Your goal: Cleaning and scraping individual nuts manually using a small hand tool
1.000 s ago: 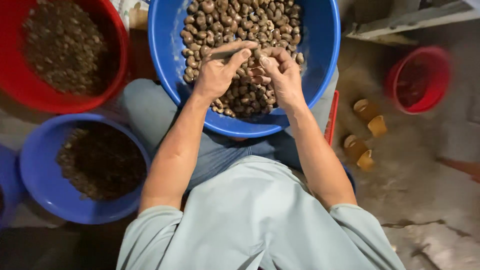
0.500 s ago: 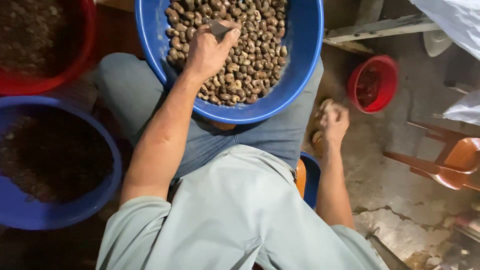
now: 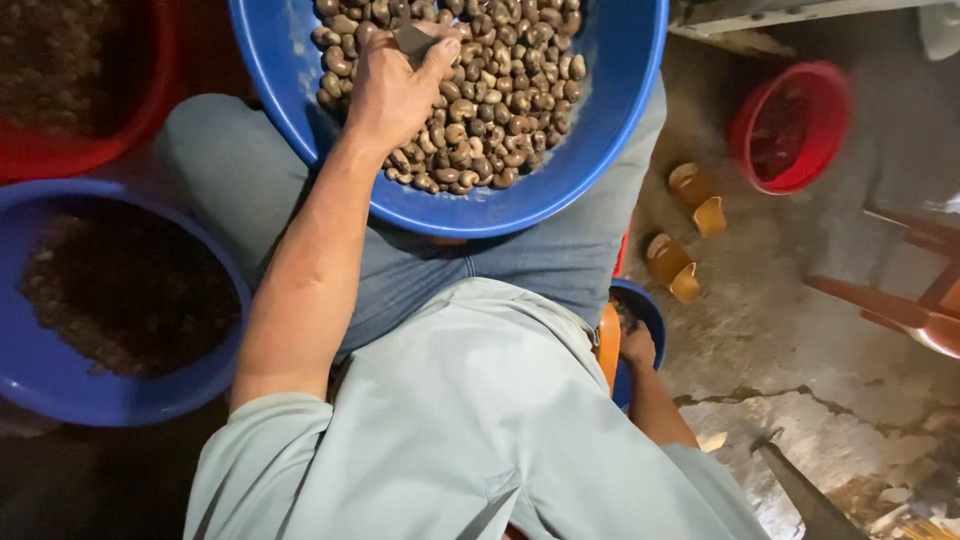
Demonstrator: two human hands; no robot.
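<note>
far left, a red tub (image 3: 150, 100) and a blue basin (image 3: 60, 390) of dark bits sit untouched. your left hand (image 3: 395, 85) rests on the nuts (image 3: 500, 110) in the big blue bowl (image 3: 610, 170) on your lap, grip pinched on a small dark tool (image 3: 413, 42). your right hand (image 3: 637, 345) is down in a small blue tub (image 3: 640, 310) by your hip, grip hidden, can't tell. looks like a drop-off step; next needs that hand back at the bowl.

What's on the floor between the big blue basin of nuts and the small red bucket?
In the head view, two small tan cups lie on the concrete between the blue basin and the red bucket.
</note>
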